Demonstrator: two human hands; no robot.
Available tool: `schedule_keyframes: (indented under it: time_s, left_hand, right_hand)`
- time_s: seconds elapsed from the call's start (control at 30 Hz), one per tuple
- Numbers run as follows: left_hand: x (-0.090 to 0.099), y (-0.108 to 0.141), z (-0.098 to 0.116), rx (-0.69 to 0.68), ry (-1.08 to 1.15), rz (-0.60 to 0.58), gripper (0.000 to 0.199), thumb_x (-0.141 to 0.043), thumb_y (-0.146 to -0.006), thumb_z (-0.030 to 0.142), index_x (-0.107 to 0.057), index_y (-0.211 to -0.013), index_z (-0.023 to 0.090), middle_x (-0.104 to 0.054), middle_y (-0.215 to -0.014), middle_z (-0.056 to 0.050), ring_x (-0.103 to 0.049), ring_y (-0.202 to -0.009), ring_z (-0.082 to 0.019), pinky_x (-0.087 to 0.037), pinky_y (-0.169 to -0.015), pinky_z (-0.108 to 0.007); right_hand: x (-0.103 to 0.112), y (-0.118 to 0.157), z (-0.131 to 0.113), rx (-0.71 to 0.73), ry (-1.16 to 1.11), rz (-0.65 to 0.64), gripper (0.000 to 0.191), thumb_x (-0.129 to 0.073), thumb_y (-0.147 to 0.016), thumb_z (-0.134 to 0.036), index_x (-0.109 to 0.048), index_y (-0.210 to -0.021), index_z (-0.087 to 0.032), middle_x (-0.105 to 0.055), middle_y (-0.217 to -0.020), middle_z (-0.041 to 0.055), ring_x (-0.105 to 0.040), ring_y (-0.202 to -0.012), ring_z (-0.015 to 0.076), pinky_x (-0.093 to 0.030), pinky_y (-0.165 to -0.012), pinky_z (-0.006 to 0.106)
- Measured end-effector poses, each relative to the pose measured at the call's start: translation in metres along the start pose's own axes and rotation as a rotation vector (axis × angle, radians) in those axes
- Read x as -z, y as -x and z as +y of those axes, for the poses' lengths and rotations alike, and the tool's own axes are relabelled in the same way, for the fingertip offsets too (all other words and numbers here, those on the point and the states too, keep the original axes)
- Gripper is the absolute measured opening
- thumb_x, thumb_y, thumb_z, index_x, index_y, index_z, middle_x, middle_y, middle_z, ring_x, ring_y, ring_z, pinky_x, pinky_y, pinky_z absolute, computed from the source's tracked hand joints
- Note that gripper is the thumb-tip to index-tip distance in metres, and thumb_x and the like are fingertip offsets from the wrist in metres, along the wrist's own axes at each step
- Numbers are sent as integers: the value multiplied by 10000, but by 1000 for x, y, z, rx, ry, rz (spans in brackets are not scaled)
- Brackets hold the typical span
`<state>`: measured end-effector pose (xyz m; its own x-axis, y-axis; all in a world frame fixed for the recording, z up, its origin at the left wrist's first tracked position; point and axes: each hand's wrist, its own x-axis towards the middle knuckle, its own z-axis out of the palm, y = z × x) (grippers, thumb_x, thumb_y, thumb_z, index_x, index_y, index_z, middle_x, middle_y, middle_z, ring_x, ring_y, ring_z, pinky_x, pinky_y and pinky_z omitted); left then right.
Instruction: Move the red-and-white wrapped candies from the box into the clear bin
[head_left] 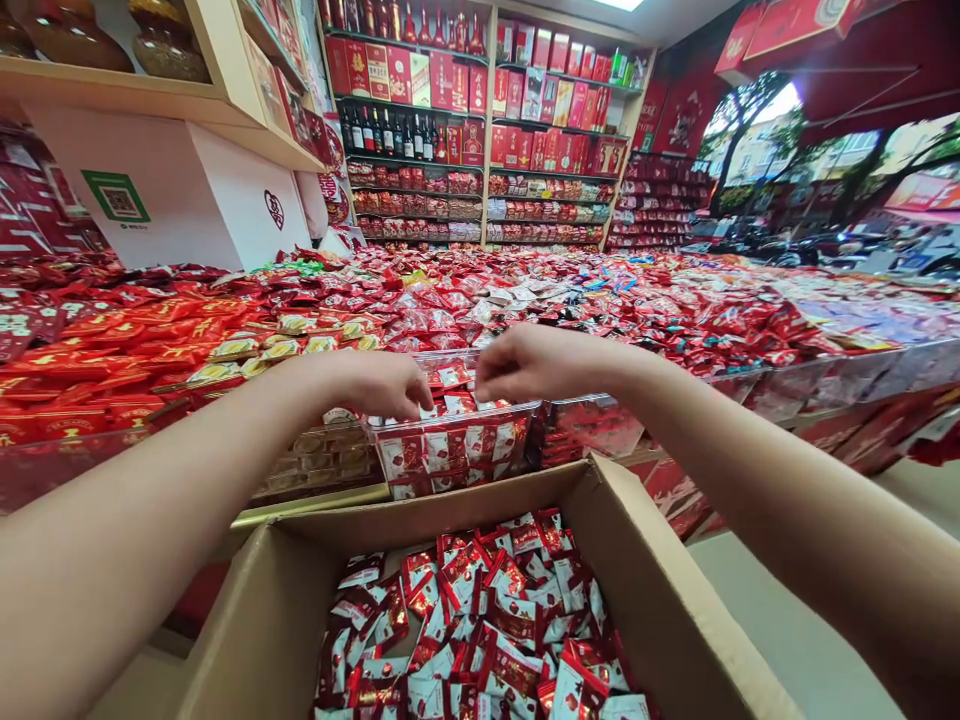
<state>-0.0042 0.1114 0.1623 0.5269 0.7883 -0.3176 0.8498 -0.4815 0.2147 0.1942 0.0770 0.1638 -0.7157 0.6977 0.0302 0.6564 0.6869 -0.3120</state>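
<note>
My left hand (386,383) reaches over the left part of a clear plastic bin (457,415), fingers curled downward and drawn together. From the right, my right hand (525,362) bends over the same bin with its fingers curled in, slightly blurred. Small red-and-white candy packets (454,376) lie in the bin between both hands, close to the fingertips. What either hand grips, if anything, is hidden. Below my arms stands an open cardboard box (660,560), holding many loose red-and-white candy packets (480,620) of similar look.
Red packets (112,350) and gold-and-white packets (277,345) fill the display left of the bin. More wrapped sweets (675,300) spread behind and to the right. A white pillar (165,190) rises at left. Shelves with bottles (390,135) and red boxes (555,150) line the back.
</note>
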Motion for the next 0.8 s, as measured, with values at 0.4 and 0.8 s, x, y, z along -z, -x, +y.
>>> schedule_keyframes:
  time_s: [0.4, 0.8]
  left_hand:
    - [-154, 68, 13, -119, 470, 855, 181, -509, -743, 208, -592, -900, 174, -641, -700, -3, -584, -573, -112, -475, -554, -201]
    - [-193, 50, -2, -7, 617, 536, 228, -473, -770, 296, -595, -929, 186, -666, -768, -7, -603, -691, -149, -469, -634, -216]
  right_hand:
    - [-203, 9, 8, -73, 238, -702, 283, -525, -629, -166, -633, -883, -104, -622, -831, 168, -588, -746, 263, -433, -547, 306]
    - [-210, 5, 27, -188, 222, -602, 230, -566, -632, -199, -629, -831, -104, -622, -809, 126, -573, -744, 231, -410, -573, 268]
